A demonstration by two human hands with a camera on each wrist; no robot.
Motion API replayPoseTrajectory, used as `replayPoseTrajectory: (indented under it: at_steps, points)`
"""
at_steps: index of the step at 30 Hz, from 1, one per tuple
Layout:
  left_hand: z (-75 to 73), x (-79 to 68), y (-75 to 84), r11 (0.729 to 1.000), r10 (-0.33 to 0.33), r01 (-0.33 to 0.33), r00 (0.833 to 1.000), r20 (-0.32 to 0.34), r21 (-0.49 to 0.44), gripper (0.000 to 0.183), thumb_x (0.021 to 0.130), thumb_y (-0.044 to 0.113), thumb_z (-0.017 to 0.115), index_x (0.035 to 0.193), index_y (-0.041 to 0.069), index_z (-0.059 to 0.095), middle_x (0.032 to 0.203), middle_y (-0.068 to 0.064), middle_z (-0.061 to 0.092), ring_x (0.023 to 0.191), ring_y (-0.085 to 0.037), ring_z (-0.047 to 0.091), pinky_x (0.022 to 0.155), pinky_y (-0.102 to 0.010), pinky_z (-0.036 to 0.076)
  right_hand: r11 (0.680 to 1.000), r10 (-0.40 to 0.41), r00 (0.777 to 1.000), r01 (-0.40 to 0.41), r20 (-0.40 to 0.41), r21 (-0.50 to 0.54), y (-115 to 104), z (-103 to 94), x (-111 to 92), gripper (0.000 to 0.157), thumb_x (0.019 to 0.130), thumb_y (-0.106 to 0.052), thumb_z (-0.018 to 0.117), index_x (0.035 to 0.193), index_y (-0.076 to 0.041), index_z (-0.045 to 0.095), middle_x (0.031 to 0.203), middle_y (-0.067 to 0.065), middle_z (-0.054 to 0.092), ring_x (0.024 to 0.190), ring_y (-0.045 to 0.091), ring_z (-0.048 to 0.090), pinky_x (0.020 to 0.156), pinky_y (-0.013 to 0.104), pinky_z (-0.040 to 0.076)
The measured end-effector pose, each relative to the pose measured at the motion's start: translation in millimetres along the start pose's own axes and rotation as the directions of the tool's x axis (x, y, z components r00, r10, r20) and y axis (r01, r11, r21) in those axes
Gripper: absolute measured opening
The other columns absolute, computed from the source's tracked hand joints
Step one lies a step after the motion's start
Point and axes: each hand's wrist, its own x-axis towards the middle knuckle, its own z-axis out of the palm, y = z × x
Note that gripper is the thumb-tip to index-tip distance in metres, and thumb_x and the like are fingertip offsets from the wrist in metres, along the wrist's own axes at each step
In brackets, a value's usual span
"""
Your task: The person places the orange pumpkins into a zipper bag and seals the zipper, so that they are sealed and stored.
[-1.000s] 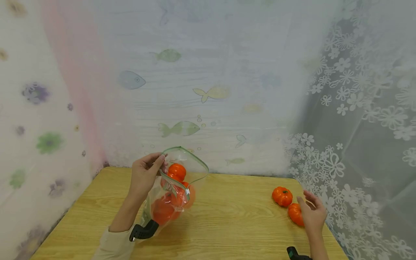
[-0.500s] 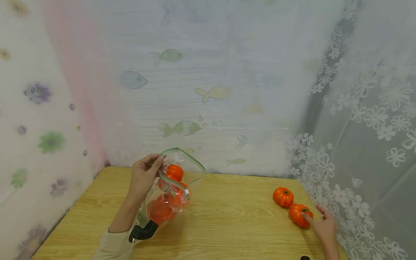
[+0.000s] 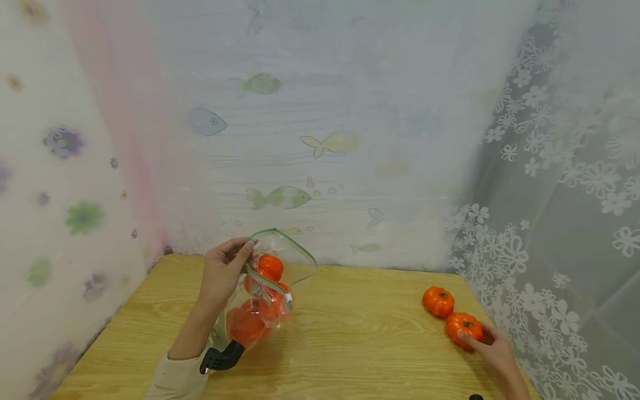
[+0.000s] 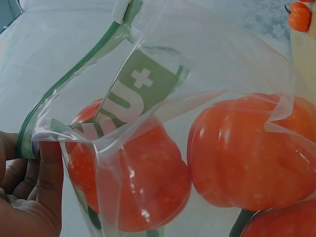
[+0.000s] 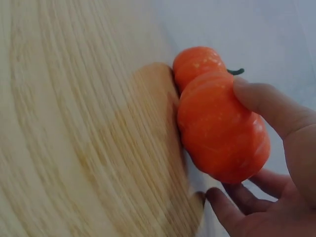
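On the left in the head view, my left hand (image 3: pixel 222 272) pinches the rim of a clear zip bag (image 3: pixel 304 250) with a green zip edge and a white slider. The bag's mouth gapes, and several orange pumpkins (image 3: pixel 247 323) show through its film; the left wrist view shows a green label (image 4: pixel 140 81) on it. At the right, my right hand (image 3: pixel 495 353) grips a small orange pumpkin (image 5: pixel 222 131) with a green stem, thumb on one side and fingers round the other. A second loose pumpkin (image 3: pixel 438 303) sits just behind, touching or nearly touching it.
A wood-grain table (image 3: pixel 360 333) lies under everything. Behind it hangs a pale curtain (image 3: pixel 340 211) printed with fish, and a flower-patterned sheet (image 3: pixel 575 266) borders the right edge. A black wrist mount (image 3: pixel 222 358) sits at my left wrist, against the bag.
My right hand has swung round to the right side of the nearer loose pumpkin and closed its thumb and fingers on it. My left hand and the bag have hardly moved.
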Motion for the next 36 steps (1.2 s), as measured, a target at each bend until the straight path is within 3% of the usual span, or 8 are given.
replayPoseTrajectory:
  at_steps: [6, 11, 15, 18, 21, 27, 31, 36]
  points:
    - [1.2, -1.6, 0.2, 1.000, 0.008, -0.008, 1.000, 0.000, -0.003, 0.031, 0.104, 0.012, 0.060, 0.113, -0.018, 0.062, 0.077, 0.005, 0.069, 0.064, -0.007, 0.064, 0.061, -0.021, 0.059, 1.000, 0.005, 1.000, -0.005, 0.023, 0.002, 1, -2.8, 1, 0.108, 0.092, -0.045, 0.074, 0.157, 0.012, 0.010, 0.156, 0.042, 0.017, 0.142, 0.056, 0.026, 0.116, 0.063, 0.032]
    - [-2.7, 5.6, -2.8, 1.000, 0.008, -0.008, 1.000, 0.008, -0.012, 0.021, 0.103, 0.012, 0.062, 0.107, -0.008, 0.068, 0.077, 0.003, 0.070, 0.064, -0.008, 0.065, 0.061, -0.021, 0.059, 0.999, 0.010, 1.000, -0.010, -0.023, 0.031, -3, 0.6, -3, 0.107, 0.090, -0.042, 0.077, 0.158, 0.009, 0.012, 0.157, 0.041, 0.014, 0.141, 0.057, 0.027, 0.114, 0.063, 0.035]
    - [-6.0, 11.3, -5.6, 1.000, 0.009, -0.008, 1.000, 0.016, -0.015, 0.018, 0.103, 0.012, 0.062, 0.106, -0.004, 0.069, 0.077, 0.004, 0.070, 0.064, -0.007, 0.065, 0.061, -0.021, 0.059, 0.998, 0.024, 0.995, -0.018, -0.098, 0.059, -5, 4.8, -6, 0.107, 0.087, -0.040, 0.080, 0.158, 0.008, 0.017, 0.157, 0.039, 0.018, 0.138, 0.054, 0.032, 0.094, 0.039, 0.054]
    - [-8.1, 15.5, -7.3, 1.000, 0.009, -0.008, 1.000, 0.020, -0.022, 0.020, 0.103, 0.011, 0.062, 0.108, -0.007, 0.068, 0.077, 0.003, 0.070, 0.064, -0.007, 0.065, 0.061, -0.021, 0.059, 0.996, 0.035, 0.985, -0.022, -0.167, 0.081, -6, 8.0, -7, 0.106, 0.085, -0.039, 0.082, 0.158, 0.007, 0.021, 0.156, 0.038, 0.022, 0.136, 0.052, 0.037, 0.070, 0.017, 0.048]
    - [-9.9, 19.7, -9.0, 1.000, 0.008, -0.007, 1.000, 0.026, -0.026, 0.024, 0.103, 0.010, 0.061, 0.110, -0.013, 0.065, 0.077, 0.004, 0.070, 0.063, -0.007, 0.065, 0.060, -0.021, 0.059, 0.995, 0.041, 0.977, -0.021, -0.209, 0.098, -8, 11.0, -7, 0.105, 0.084, -0.038, 0.082, 0.158, 0.006, 0.022, 0.156, 0.037, 0.025, 0.135, 0.051, 0.039, 0.061, 0.011, 0.043]
    - [-9.6, 19.0, -9.4, 1.000, 0.004, -0.004, 1.000, 0.029, -0.014, 0.029, 0.103, 0.009, 0.060, 0.113, -0.018, 0.062, 0.077, 0.006, 0.070, 0.063, -0.006, 0.065, 0.060, -0.020, 0.059, 0.991, 0.026, 0.970, 0.007, -0.241, 0.131, -10, 14.7, -8, 0.102, 0.086, -0.034, 0.082, 0.160, 0.001, 0.022, 0.158, 0.034, 0.026, 0.136, 0.048, 0.040, 0.062, 0.011, 0.046]
    - [-10.4, 18.6, -9.9, 1.000, -0.003, 0.002, 1.000, 0.025, 0.001, 0.028, 0.104, 0.009, 0.059, 0.114, -0.017, 0.063, 0.077, 0.007, 0.070, 0.064, -0.005, 0.065, 0.060, -0.020, 0.059, 0.989, -0.013, 0.955, 0.056, -0.296, 0.137, -15, 22.5, -12, 0.095, 0.087, -0.032, 0.083, 0.159, -0.001, 0.029, 0.156, 0.030, 0.034, 0.128, 0.040, 0.047, 0.064, 0.009, 0.048]
    - [-10.7, 18.2, -10.0, 1.000, -0.003, 0.003, 1.000, 0.023, -0.001, 0.027, 0.104, 0.009, 0.060, 0.113, -0.016, 0.064, 0.077, 0.007, 0.070, 0.064, -0.005, 0.065, 0.061, -0.019, 0.059, 0.981, -0.060, 0.937, 0.120, -0.344, 0.155, -22, 32.9, -18, 0.088, 0.087, -0.029, 0.083, 0.157, -0.004, 0.036, 0.149, 0.019, 0.042, 0.102, 0.003, 0.052, 0.066, 0.006, 0.049]
